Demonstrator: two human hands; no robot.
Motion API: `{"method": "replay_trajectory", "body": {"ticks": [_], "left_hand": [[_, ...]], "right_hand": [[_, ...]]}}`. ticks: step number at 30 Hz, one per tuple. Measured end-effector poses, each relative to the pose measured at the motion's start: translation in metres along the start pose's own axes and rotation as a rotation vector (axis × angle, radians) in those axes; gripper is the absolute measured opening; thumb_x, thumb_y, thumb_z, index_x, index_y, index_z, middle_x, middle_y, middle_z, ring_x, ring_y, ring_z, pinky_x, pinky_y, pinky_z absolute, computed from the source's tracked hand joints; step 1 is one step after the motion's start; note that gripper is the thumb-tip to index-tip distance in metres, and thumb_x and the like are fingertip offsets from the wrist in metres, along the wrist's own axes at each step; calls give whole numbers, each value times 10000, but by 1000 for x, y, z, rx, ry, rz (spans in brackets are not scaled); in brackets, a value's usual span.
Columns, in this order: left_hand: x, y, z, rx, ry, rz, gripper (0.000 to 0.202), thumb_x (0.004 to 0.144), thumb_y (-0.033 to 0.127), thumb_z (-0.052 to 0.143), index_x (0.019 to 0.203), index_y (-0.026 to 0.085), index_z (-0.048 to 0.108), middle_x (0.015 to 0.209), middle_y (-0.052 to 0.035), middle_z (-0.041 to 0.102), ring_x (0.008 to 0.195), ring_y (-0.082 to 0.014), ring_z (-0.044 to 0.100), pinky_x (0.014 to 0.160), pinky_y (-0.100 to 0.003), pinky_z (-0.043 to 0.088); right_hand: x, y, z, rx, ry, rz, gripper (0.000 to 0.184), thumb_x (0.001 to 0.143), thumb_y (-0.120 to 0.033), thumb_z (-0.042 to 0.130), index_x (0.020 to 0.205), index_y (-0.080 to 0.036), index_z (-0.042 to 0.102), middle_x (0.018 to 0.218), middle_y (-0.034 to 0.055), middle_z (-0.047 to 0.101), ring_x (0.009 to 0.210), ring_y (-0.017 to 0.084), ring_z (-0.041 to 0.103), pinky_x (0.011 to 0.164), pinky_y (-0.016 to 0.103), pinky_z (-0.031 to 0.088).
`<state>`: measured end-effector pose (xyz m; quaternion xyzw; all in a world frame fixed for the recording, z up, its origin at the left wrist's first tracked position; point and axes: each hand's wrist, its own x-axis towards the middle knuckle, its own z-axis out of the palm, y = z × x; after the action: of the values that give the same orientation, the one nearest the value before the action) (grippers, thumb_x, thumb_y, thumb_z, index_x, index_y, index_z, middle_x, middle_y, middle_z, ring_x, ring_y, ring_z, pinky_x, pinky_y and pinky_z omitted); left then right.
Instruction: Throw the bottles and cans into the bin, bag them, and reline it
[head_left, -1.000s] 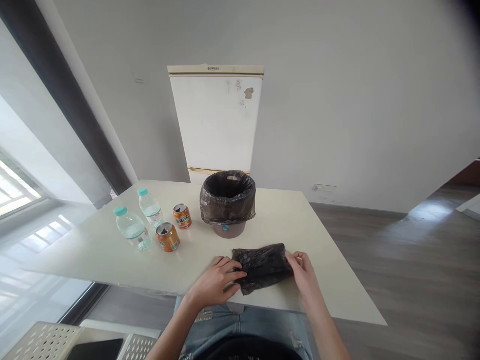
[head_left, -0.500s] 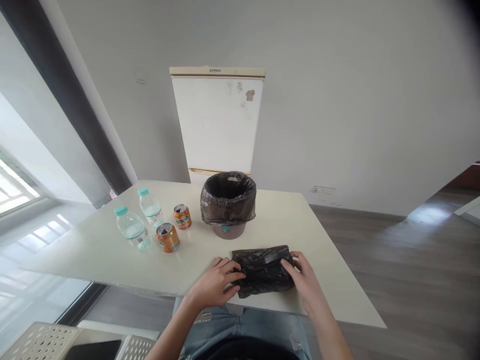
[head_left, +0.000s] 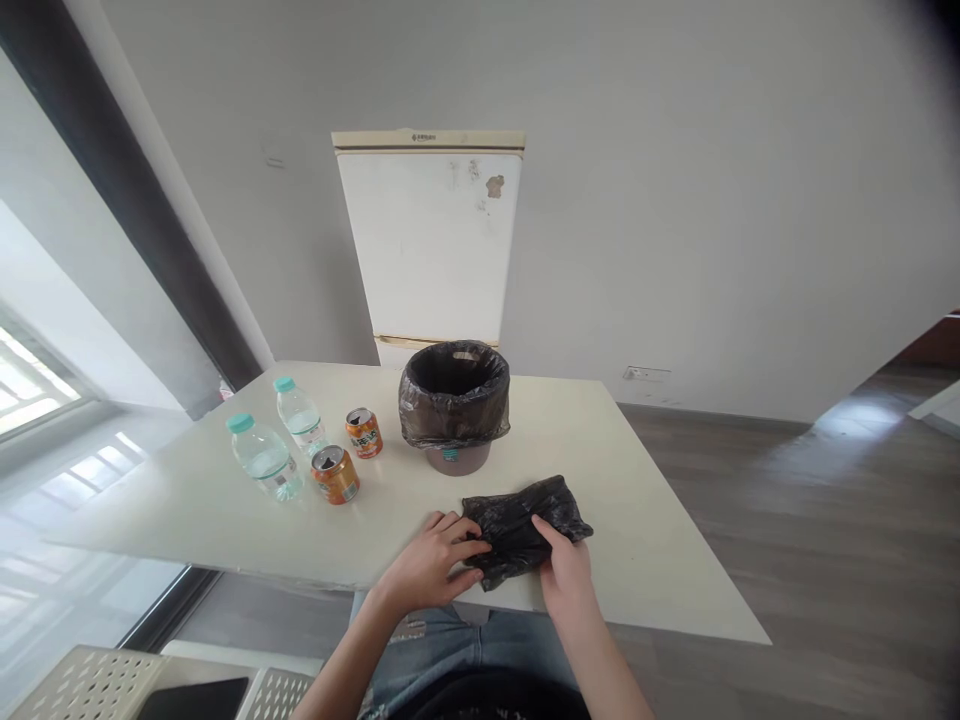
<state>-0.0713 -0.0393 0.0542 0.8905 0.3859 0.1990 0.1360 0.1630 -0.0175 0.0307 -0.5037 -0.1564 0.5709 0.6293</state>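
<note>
A folded black plastic bag [head_left: 534,519] lies on the white table [head_left: 225,500] near its front edge. My left hand [head_left: 433,562] rests on the bag's left end, with fingers curled and pinching the plastic. My right hand [head_left: 564,570] presses on the bag's front middle, fingers closed on a fold. Behind the bag stands a small bin [head_left: 455,405] lined with a black bag.
Two water bottles [head_left: 260,457] and two orange cans [head_left: 335,474] stand at the left of the table. A white fridge [head_left: 429,240] stands behind the table against the wall. A white perforated stool with a dark phone [head_left: 191,698] is at the lower left.
My right hand has moved from the bag's right end leftward to its front middle. The bag's right part has lifted and bunched. The left hand has stayed put.
</note>
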Motion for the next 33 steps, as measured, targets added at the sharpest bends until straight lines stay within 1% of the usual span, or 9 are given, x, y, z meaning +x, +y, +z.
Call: {"method": "replay_trajectory", "body": {"ticks": [2, 4, 8, 10, 13, 18, 26, 30, 33], "left_hand": [[0, -1, 1, 4, -2, 2, 344, 1011, 360, 651, 1351, 328, 695, 1311, -49, 684, 1165, -250, 609, 1022, -416, 417], [0, -1, 1, 7, -2, 7, 339, 1013, 364, 648, 1346, 324, 696, 1315, -51, 682, 1169, -250, 609, 1022, -416, 419], [0, -2, 1, 8, 0, 11, 330, 1008, 356, 654, 1334, 319, 695, 1312, -52, 680, 1175, -253, 608, 1020, -419, 418], [0, -2, 1, 10, 1, 14, 321, 1002, 350, 663, 1319, 314, 696, 1295, -54, 682, 1168, -255, 607, 1013, -420, 420], [0, -3, 3, 31, 6, 18, 266, 997, 356, 672, 1251, 288, 708, 1251, -64, 688, 1141, -259, 609, 990, -422, 430], [0, -5, 6, 61, 15, 8, 127, 984, 342, 686, 1062, 243, 696, 1150, -65, 690, 1099, -257, 611, 961, -420, 455], [-2, -3, 3, -42, 176, -107, 217, 1006, 232, 604, 1223, 226, 600, 1391, -113, 635, 1310, -274, 568, 1113, -457, 467], [-1, 2, 2, -44, 50, 5, 456, 973, 269, 690, 1411, 285, 564, 1494, -82, 608, 1401, -279, 544, 1186, -470, 428], [-3, 9, 5, -29, 35, -48, 535, 945, 360, 755, 1438, 281, 564, 1478, -95, 620, 1334, -288, 595, 1141, -468, 469]], "right_hand": [[5, 9, 0, -137, 95, -136, 575, 744, -367, 817, 1253, -125, 700, 1234, 163, 782, 1149, 369, 746, 1013, 552, 603], [5, 11, -2, -371, 104, -383, 560, 842, -391, 716, 1327, -111, 682, 1316, 190, 745, 1251, 384, 701, 1096, 588, 547], [-7, 6, -3, -828, -247, -878, 716, 917, -156, 523, 1625, -228, 448, 1619, 103, 538, 1511, 292, 505, 1260, 516, 420], [-12, 4, -2, -989, -420, -1007, 854, 874, -22, 430, 1682, -281, 333, 1693, 56, 441, 1573, 237, 416, 1282, 475, 409], [-12, 5, -2, -1214, -566, -1125, 991, 813, 58, 384, 1724, -290, 206, 1739, 50, 359, 1626, 220, 304, 1308, 494, 376], [-3, 4, -4, -1525, -891, -1122, 922, 858, -83, 512, 1725, -181, 215, 1769, 95, 280, 1650, 267, 236, 1345, 543, 278], [-6, 2, -5, -1589, -942, -1028, 838, 975, -419, 602, 1707, -164, 284, 1768, 128, 245, 1644, 310, 250, 1339, 562, 258], [-6, 6, -5, -1580, -944, -1001, 875, 982, -440, 614, 1720, -167, 232, 1763, 137, 259, 1644, 320, 243, 1328, 578, 282], [-9, 2, -12, -1570, -928, -1007, 980, 977, -420, 633, 1736, -138, 81, 1775, 155, 212, 1656, 322, 200, 1334, 569, 280]]}}
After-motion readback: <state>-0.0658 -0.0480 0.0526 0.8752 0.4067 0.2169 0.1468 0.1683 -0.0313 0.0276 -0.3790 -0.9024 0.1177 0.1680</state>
